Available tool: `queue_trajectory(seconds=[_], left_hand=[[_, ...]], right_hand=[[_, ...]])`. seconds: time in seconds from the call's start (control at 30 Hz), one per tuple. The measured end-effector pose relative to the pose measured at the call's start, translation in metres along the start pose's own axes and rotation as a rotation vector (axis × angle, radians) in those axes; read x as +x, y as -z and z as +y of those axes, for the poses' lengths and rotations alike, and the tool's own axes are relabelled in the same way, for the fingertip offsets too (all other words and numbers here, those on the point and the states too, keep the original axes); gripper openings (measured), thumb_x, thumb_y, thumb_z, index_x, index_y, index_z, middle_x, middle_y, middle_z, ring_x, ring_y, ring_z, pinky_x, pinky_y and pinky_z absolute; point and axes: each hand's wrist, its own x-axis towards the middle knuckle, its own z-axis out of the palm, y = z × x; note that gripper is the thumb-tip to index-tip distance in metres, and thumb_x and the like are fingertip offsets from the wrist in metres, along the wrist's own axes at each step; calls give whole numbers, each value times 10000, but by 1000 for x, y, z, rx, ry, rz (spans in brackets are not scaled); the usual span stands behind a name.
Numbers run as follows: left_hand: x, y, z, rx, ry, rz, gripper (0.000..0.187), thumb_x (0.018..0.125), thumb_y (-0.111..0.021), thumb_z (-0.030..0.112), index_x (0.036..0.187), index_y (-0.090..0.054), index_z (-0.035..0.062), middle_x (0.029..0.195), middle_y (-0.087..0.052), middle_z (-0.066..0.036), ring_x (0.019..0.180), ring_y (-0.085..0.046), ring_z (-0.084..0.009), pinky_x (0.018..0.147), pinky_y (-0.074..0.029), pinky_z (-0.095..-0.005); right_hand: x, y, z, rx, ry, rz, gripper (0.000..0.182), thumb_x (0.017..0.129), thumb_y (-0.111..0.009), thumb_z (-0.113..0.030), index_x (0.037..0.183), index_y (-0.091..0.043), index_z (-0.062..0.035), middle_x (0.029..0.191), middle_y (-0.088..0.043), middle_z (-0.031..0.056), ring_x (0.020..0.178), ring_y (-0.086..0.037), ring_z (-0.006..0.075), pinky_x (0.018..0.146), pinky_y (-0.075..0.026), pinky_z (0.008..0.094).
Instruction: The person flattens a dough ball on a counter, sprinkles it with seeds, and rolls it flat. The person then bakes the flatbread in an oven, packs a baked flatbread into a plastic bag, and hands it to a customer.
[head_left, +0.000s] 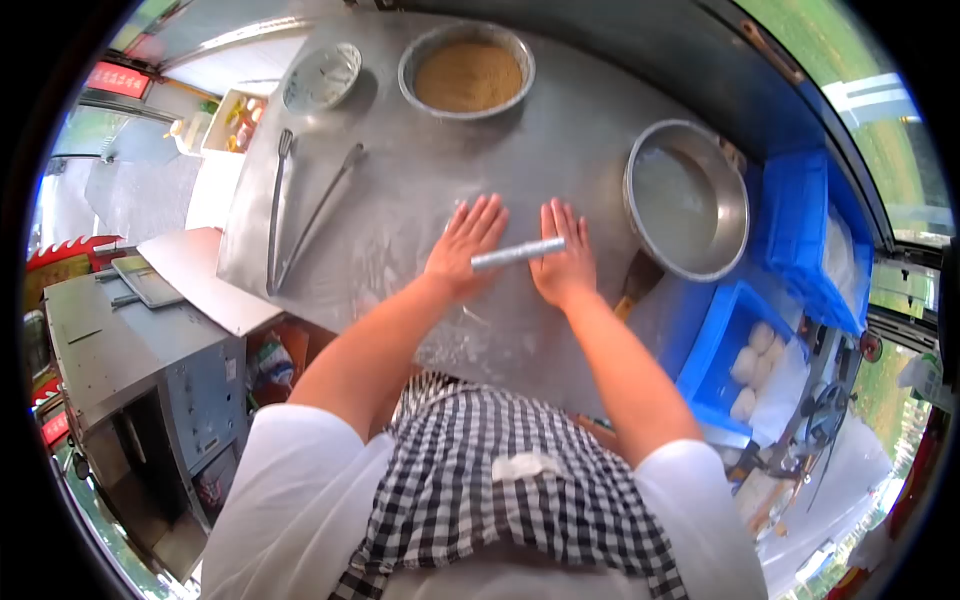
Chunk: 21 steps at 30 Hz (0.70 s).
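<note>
So we've got left hand (462, 245) and right hand (572, 268) palms-down, fingers extended, not gripping; metal rod (518, 253) spans both, likely for even pressure.

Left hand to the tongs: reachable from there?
Probably yes: only bare tabletop shows between the left hand and the tongs, with nothing standing in the way.

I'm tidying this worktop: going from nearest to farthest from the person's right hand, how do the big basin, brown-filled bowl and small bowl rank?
From the right hand:
1. Big basin: just to its right.
2. Brown-filled bowl: ahead and to the left.
3. Small bowl: far left.
</note>
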Motion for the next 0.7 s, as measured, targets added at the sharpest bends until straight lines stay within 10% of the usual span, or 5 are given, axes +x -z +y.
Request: queue_trajectory(seconds=[0.27, 0.43, 0.7], left_hand=[[-16, 12, -11, -19, 43, 8, 650, 1006, -594, 284, 1598, -400, 99, 1688, -338, -143, 1589, -252, -295, 1308, -171, -464], [-31, 32, -26, -603, 382, 430, 518, 1042, -572, 264, 1495, -495, 24, 1544, -502, -212, 1424, -472, -402, 1182, -385, -460], [-14, 76, 42, -573, 208, 99, 548, 971, -672, 382, 1406, -576, 61, 1355, -635, -185, 1237, -613, -373, 1028, -510, -462]], right_hand=[[0, 20, -2, 14, 37, 58, 691, 1016, -552, -353, 1589, -361, -18, 1672, -324, 197, 1556, -293, 389, 1282, -225, 539], [-46, 1, -4, -1, -15, -41, 725, 1029, -537, -449, 1586, -367, -18, 1715, -239, 164, 1601, -190, 341, 1303, -147, 531], [-53, 0, -14, -60, -5, -10, 685, 1038, -541, -447, 1522, -424, 23, 1697, -270, 195, 1588, -220, 369, 1293, -156, 555]])
